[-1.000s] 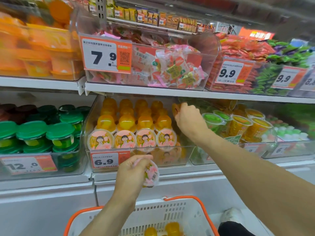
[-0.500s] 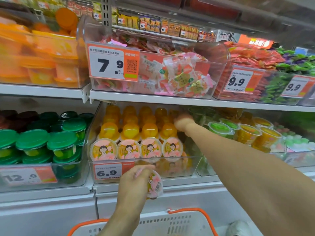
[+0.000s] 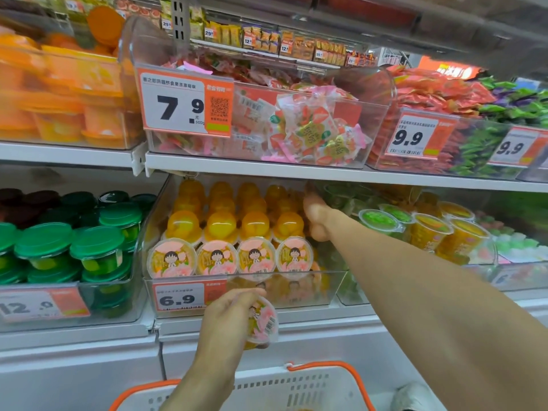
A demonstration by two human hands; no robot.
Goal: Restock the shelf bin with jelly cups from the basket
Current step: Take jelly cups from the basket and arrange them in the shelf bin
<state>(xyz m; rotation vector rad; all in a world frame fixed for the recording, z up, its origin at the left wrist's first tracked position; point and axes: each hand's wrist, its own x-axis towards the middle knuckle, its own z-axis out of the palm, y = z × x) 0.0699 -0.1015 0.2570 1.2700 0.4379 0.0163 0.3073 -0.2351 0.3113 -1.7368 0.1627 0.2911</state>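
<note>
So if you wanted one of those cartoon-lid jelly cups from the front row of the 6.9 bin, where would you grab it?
Probably by the rim of the lid, coming from above and the front. The front-row jelly cup leans lid-forward behind the bin's clear front wall, packed tight against its neighbours, so only its top edge is free. The left hand holds its own cup around the body, lid facing out.

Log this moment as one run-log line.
left hand: holds jelly cup below shelf bin | right hand: deep in bin, grip unclear | basket: below
</note>
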